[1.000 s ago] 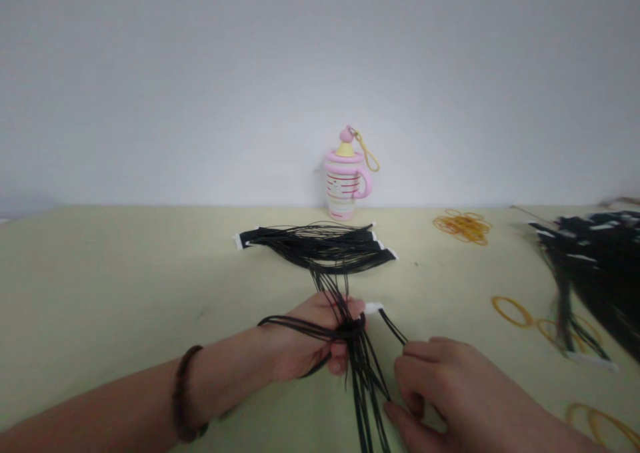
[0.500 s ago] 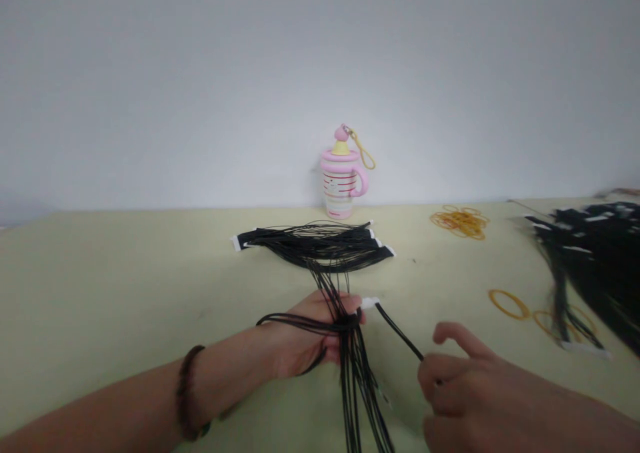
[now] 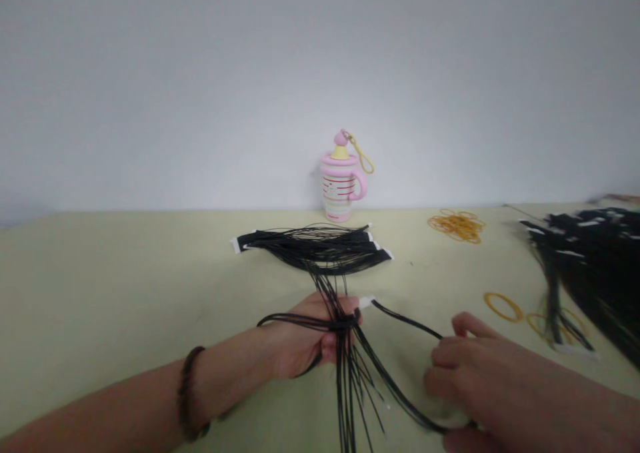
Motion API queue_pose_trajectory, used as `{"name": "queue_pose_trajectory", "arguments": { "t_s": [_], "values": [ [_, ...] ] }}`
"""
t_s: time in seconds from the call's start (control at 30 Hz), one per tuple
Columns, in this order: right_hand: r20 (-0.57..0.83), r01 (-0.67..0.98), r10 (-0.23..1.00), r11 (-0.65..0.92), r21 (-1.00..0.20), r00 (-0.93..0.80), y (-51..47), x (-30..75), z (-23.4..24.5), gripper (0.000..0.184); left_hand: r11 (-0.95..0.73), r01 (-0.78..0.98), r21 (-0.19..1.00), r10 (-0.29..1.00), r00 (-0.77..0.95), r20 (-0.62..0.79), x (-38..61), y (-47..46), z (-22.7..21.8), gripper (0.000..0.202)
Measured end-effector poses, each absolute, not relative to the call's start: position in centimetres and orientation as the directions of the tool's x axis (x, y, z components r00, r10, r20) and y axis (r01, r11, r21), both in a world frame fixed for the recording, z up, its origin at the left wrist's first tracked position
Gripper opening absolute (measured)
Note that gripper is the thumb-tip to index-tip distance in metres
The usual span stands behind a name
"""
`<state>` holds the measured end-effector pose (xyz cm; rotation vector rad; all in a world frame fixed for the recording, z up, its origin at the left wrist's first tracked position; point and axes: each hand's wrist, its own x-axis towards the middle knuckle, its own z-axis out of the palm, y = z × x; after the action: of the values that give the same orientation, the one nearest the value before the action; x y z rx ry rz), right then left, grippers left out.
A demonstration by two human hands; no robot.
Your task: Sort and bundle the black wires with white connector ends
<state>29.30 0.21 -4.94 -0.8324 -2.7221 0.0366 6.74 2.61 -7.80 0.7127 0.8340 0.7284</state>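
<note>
My left hand (image 3: 300, 336) is closed around a bundle of thin black wires (image 3: 345, 366). Some loop over the back of this hand and others hang down past the fingers. A white connector (image 3: 367, 302) sticks out at the fingertips. To the right, my right hand (image 3: 480, 376), slightly blurred, is closed on black wires of the same bundle. One strand runs to it from the white connector, and a thicker group curves to its lower fingers. Beyond the left hand lies a flat pile of black wires (image 3: 310, 245) with white ends.
A pink and white striped toy cup (image 3: 338, 190) stands against the wall at the back. Yellow rubber bands (image 3: 456, 226) lie in a heap at right, with a loose rubber band (image 3: 503, 307) nearer. A large pile of black wires (image 3: 600, 260) covers the table's right side.
My right hand has shifted a little to the right. A group of wires that hung down from the bundle now stretches across to it. My left hand stays nearly still.
</note>
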Motion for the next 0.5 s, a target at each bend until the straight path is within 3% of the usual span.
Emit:
{"name": "queue_pose_trajectory", "arguments": {
  "t_s": [0.1,0.2,0.4,0.5],
  "values": [
    [0.129,0.459,0.453,0.888,0.021,-0.882,-0.6,27.2,-4.8,0.014,0.542,-0.262,0.798,0.806,0.43,-0.406,6.8,2.6,-7.7,0.016],
    [0.194,0.494,0.476,0.868,0.054,-0.858,-1.4,25.6,-5.5,0.017,0.54,-0.247,0.804,0.813,0.399,-0.424,7.0,2.6,-7.7,0.017],
    [0.386,0.526,0.543,0.835,-0.158,-0.746,-1.2,24.2,-7.5,0.004,0.521,-0.299,0.799,0.837,0.362,-0.41,7.2,2.4,-8.2,0.02],
    [0.483,0.444,0.521,0.853,-0.274,-0.704,-0.7,24.0,-8.3,0.012,0.501,-0.346,0.794,0.847,0.386,-0.366,7.1,2.3,-8.6,0.019]
  ]
}}
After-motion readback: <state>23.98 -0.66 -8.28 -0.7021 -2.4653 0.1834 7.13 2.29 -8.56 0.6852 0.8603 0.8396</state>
